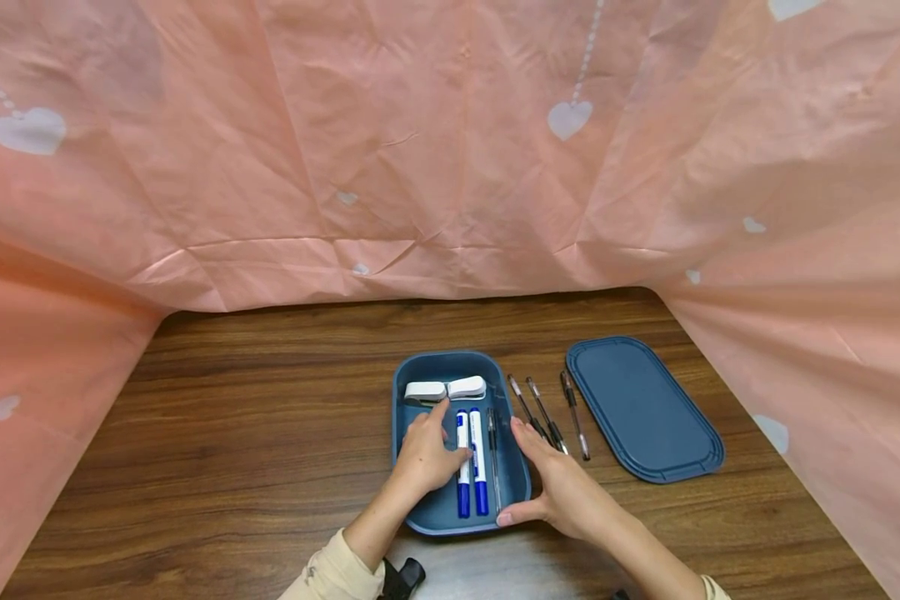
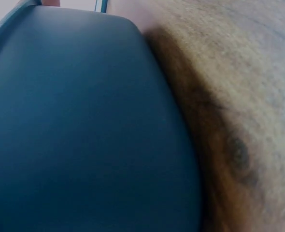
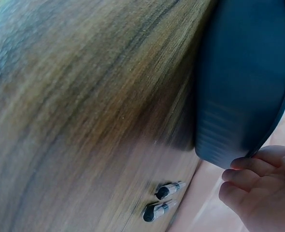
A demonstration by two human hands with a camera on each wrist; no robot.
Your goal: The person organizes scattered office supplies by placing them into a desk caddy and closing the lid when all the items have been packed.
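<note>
A blue rectangular box (image 1: 400, 433) sits open on the table. Inside, two blue-capped white markers (image 1: 479, 462) lie side by side, with a clear-barrelled pen (image 1: 494, 467) to their right. Two white elongated pieces (image 1: 467, 387) span the far end. My left hand (image 1: 423, 454) reaches in over the left wall; its index fingertip is at the white pieces and its thumb tip overlaps the markers. At the right side of the box is my right hand (image 1: 562, 492), thumb at the near corner and fingers along the rim, spread apart. The right wrist view shows its fingers (image 3: 249, 176) at the box's edge.
Right of the box lie two pens (image 1: 546, 415) close together and a separate pen (image 1: 576, 417). Beyond them is a flat blue lid (image 1: 648, 408). A pink curtain (image 1: 450, 167) with white hearts encloses the wooden table (image 1: 270, 417) on the back and sides.
</note>
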